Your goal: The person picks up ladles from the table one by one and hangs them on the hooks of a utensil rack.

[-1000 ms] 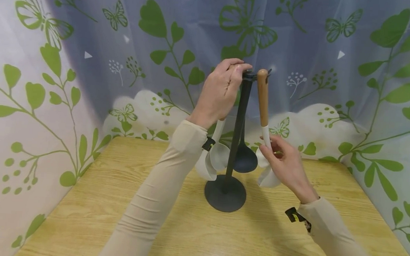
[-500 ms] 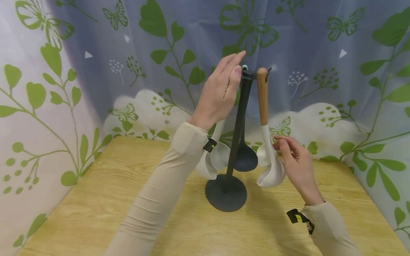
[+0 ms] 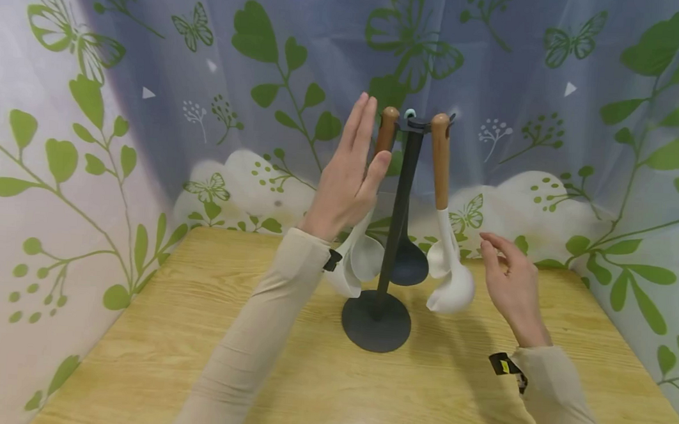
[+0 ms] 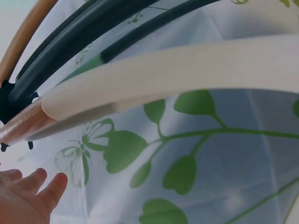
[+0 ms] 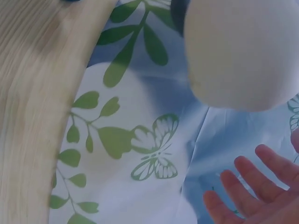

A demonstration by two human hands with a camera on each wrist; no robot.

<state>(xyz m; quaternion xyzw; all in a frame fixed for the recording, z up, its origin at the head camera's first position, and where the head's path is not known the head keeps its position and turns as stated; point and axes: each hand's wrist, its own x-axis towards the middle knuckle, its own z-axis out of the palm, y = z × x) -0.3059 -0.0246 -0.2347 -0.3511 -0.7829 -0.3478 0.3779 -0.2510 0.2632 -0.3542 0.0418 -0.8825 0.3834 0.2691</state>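
A dark upright utensil stand (image 3: 401, 202) with a round base (image 3: 376, 323) holds several hanging ladles. On its right hangs a white ladle (image 3: 455, 290) with a wooden handle; its pale bowl (image 5: 243, 51) looms large in the right wrist view. Just right of that bowl, my right hand (image 3: 511, 288) has relaxed fingers and holds nothing. My left hand (image 3: 344, 180), its fingers straight and pointing up, is beside the left wooden handle (image 3: 386, 134) and partly covers it. The left wrist view shows a gap between this hand (image 4: 28, 196) and the white ladle's handle (image 4: 187, 67).
A dark blue ladle (image 3: 410, 264) hangs behind the post, and pale bowls (image 3: 367, 257) hang on the left. The stand rests on a wooden table (image 3: 285, 363). A curtain (image 3: 303, 18) printed with leaves and butterflies surrounds the table's back and sides.
My right hand has let go of the right ladle and moved right, away from it. My left hand has come off the stand's top, moved left and straightened its fingers, uncovering the left handle.
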